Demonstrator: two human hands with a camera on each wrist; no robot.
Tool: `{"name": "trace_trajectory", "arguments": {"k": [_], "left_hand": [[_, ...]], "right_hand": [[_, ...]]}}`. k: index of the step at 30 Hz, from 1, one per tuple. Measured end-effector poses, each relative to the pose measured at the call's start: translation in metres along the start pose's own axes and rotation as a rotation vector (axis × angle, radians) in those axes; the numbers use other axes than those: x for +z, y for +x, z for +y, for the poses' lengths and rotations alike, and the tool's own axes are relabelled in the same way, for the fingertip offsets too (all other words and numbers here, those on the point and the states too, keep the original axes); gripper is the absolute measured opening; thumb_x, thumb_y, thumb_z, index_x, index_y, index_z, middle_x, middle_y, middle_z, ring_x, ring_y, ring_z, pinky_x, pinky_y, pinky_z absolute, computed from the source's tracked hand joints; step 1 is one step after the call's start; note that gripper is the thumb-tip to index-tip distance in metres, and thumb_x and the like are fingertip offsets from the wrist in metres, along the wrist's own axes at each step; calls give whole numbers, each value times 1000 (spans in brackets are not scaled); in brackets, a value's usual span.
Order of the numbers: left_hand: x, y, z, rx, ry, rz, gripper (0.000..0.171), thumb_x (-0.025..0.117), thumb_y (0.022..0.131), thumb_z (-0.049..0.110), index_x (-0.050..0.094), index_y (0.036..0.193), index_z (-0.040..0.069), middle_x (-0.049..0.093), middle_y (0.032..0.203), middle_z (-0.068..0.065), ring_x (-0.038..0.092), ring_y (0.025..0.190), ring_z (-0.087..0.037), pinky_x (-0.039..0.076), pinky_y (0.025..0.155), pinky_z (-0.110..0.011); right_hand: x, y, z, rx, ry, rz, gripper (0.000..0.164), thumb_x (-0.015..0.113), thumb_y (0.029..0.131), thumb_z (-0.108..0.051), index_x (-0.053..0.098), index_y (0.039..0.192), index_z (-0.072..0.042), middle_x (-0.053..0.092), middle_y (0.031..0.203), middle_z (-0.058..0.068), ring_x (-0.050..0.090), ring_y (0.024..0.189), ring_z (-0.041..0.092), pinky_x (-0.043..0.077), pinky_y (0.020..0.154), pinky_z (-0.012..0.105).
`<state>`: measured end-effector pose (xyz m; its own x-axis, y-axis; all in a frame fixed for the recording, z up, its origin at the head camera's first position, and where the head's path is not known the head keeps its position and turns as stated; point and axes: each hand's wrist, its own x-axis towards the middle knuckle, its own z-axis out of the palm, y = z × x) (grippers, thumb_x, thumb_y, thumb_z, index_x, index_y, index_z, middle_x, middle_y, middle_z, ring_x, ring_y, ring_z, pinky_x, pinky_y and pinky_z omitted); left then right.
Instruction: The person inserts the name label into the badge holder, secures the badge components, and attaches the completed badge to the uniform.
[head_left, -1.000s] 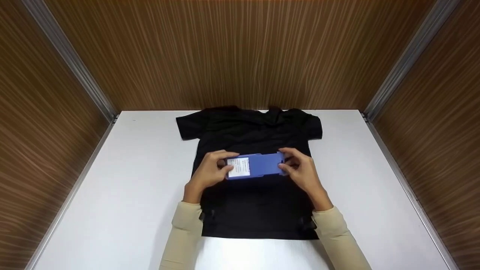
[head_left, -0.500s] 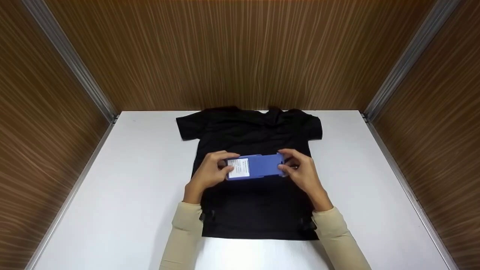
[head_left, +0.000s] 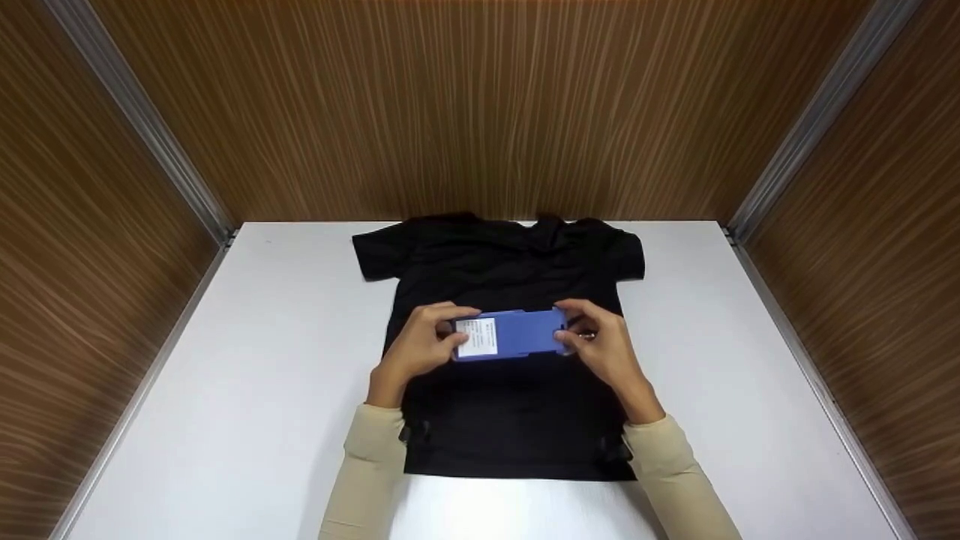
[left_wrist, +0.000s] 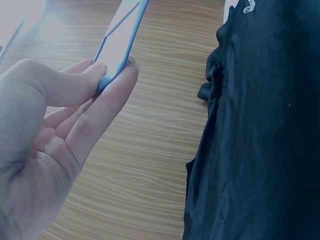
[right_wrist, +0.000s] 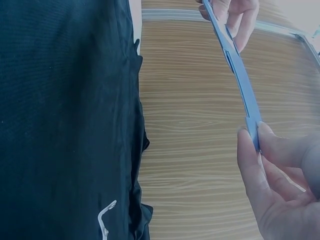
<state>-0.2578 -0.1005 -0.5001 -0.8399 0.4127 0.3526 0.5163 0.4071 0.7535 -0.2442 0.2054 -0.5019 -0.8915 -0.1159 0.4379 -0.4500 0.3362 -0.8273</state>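
A flat blue plastic card holder (head_left: 525, 332) is held level over a black short-sleeved T-shirt (head_left: 517, 427). White printed paper (head_left: 477, 337) covers its left part. My left hand (head_left: 420, 341) pinches that left end between thumb and fingers. At the opposite end, my right hand (head_left: 606, 346) grips the edge with thumb and fingertips. In the left wrist view the holder (left_wrist: 120, 45) tilts upward from the left hand (left_wrist: 60, 120). The right wrist view shows the holder (right_wrist: 246, 92) nearly edge-on, its parts overlapping, with the right hand (right_wrist: 280, 175) at the lower end.
The T-shirt lies spread on a white table (head_left: 285, 360). Wood-grain panels (head_left: 480, 105) stand behind and at both sides, joined by metal rails (head_left: 150, 120). Small white marks (right_wrist: 104, 220) show on the shirt in the wrist views.
My right hand has shifted very slightly left with its end of the card holder. The exposed white paper looks a little narrower. The left hand and shirt have hardly moved.
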Motion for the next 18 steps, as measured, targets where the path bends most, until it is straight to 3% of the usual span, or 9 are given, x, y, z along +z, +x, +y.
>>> {"name": "trace_trajectory", "arguments": {"k": [6, 11, 14, 18], "left_hand": [[0, 0, 1, 8, 16, 2, 40, 71, 87, -8, 76, 122, 9, 71, 102, -10, 58, 75, -11, 51, 68, -21], [0, 0, 2, 20, 20, -2, 40, 71, 86, -9, 76, 121, 8, 73, 103, -10, 59, 76, -12, 52, 70, -21], [0, 0, 2, 19, 21, -8, 39, 71, 86, -9, 76, 121, 8, 73, 104, -10, 59, 78, -12, 53, 71, -21], [0, 1, 3, 24, 20, -12, 39, 71, 86, -9, 76, 122, 7, 73, 104, -11, 59, 76, -12, 53, 70, -21]], "right_hand": [[2, -2, -20, -15, -22, 13, 39, 78, 74, 20, 71, 111, 12, 69, 91, 28, 70, 66, 25, 58, 59, 19], [0, -3, -36, -17, -20, -6, 38, 79, 75, 19, 70, 112, 13, 68, 92, 28, 71, 68, 28, 59, 59, 20], [0, -4, -35, -2, -12, -13, 39, 79, 76, 18, 71, 113, 12, 67, 92, 27, 72, 68, 27, 60, 58, 25], [1, -3, -14, 8, 14, -29, 39, 81, 77, 13, 74, 115, 4, 68, 94, 22, 72, 70, 21, 60, 57, 26]]}}
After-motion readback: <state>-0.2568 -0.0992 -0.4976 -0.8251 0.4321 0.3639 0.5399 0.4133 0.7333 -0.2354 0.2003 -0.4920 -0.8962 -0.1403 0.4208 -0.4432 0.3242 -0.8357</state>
